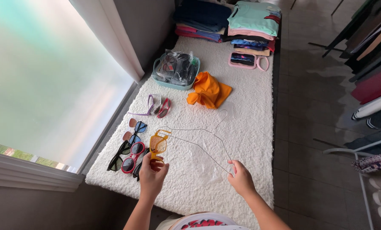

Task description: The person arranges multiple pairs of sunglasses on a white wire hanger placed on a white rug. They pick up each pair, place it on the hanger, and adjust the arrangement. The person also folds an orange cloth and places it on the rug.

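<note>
left hand (153,173): we've got it pinched on one arm of the yellow sunglasses (158,145), holding them up over the white rug (250,127)
right hand (241,176): fingers closed on a corner of the wire hanger (207,140), which sits just above the rug
nearby: row of sunglasses (128,155) lying just left of our left hand, orange cloth (208,90) further up, teal basket (173,70) beside it, folded clothes (250,21) at the far end
</note>
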